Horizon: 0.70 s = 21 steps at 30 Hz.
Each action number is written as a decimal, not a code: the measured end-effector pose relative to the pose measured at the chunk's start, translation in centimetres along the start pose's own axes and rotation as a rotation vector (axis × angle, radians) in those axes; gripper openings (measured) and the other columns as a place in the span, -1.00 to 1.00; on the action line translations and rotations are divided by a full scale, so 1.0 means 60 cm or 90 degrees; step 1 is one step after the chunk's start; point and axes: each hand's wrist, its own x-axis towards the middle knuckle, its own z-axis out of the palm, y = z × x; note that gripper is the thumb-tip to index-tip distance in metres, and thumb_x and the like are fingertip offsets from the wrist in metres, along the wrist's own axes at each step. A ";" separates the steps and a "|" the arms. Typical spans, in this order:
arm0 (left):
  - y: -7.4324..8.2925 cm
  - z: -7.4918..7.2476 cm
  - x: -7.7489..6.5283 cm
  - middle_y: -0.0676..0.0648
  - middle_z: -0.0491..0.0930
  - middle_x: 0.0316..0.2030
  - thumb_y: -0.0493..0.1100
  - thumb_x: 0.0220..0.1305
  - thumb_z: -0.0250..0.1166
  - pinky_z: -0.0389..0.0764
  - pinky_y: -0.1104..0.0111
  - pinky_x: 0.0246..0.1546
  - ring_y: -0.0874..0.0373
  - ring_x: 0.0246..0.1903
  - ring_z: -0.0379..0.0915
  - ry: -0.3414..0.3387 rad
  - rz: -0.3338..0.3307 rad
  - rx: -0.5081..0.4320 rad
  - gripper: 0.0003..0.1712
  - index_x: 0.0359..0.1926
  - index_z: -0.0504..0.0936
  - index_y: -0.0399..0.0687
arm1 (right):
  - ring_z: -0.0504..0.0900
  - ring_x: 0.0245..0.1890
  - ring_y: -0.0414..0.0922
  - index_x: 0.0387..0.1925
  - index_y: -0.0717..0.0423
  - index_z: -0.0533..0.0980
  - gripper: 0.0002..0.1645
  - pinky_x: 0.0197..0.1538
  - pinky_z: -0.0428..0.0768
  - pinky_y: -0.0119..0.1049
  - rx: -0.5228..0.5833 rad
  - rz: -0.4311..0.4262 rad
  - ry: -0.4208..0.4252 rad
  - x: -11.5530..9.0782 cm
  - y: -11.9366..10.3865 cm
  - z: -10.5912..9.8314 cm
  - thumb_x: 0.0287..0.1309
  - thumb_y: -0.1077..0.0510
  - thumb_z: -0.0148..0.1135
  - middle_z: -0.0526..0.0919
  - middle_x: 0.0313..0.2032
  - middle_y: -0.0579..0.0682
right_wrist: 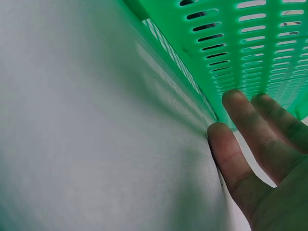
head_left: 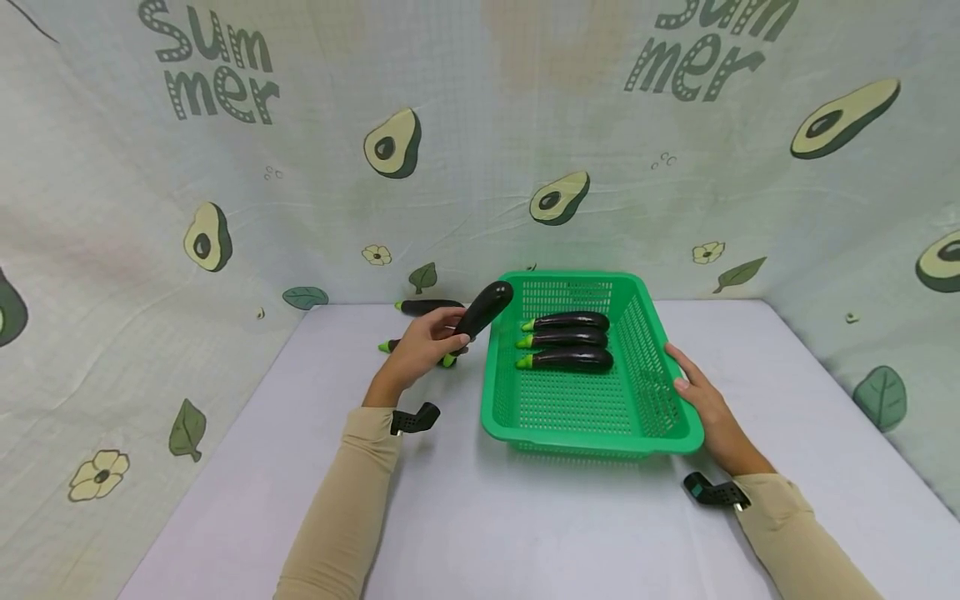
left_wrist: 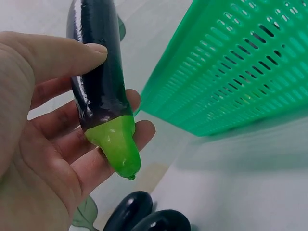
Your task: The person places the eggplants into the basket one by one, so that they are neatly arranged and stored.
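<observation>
My left hand (head_left: 427,346) holds a dark purple eggplant (head_left: 486,307) with a green cap, tilted and raised beside the left wall of a green plastic basket (head_left: 592,446). In the left wrist view, the thumb presses one side of that eggplant (left_wrist: 98,57) and the fingers lie behind it. Three eggplants (head_left: 566,359) lie in a stacked row inside the basket, caps to the left. My right hand (head_left: 708,408) holds the basket's right rim, thumb at the edge. In the right wrist view its fingers (right_wrist: 255,130) reach along the slotted outer wall.
Two more eggplants lie on the white table (head_left: 465,517) left of the basket: one at the back (head_left: 429,307), another partly hidden by my left hand (head_left: 392,345). A printed cloth (head_left: 465,125) with avocados hangs behind and along the sides.
</observation>
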 end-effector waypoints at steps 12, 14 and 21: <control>0.033 0.010 0.016 -0.14 0.57 0.11 -0.20 0.37 0.34 0.64 0.18 -0.02 -0.13 0.01 0.59 -0.020 0.007 0.011 -0.48 0.32 0.49 -0.03 | 0.10 0.33 -0.32 0.61 -0.26 -0.10 -0.34 0.06 0.24 -0.63 -0.012 -0.006 -0.003 0.000 0.001 0.000 0.61 -0.03 -0.30 -0.13 0.56 0.17; 0.038 0.012 0.019 -0.13 0.57 0.11 -0.18 0.36 0.35 0.63 0.17 -0.01 -0.10 -0.02 0.61 -0.026 0.009 0.017 -0.47 0.32 0.49 0.00 | 0.10 0.33 -0.31 0.61 -0.27 -0.11 -0.34 0.06 0.25 -0.62 -0.017 -0.005 -0.003 0.000 0.000 -0.001 0.61 -0.04 -0.30 -0.13 0.56 0.16; 0.060 0.022 0.035 -0.09 0.59 0.07 -0.15 0.37 0.35 0.65 0.20 -0.07 -0.10 -0.05 0.63 -0.055 0.031 0.053 -0.46 0.33 0.49 -0.01 | 0.09 0.35 -0.26 0.61 -0.32 -0.12 -0.35 0.06 0.25 -0.61 -0.026 0.005 -0.006 0.001 0.001 0.000 0.61 -0.07 -0.32 -0.15 0.56 0.15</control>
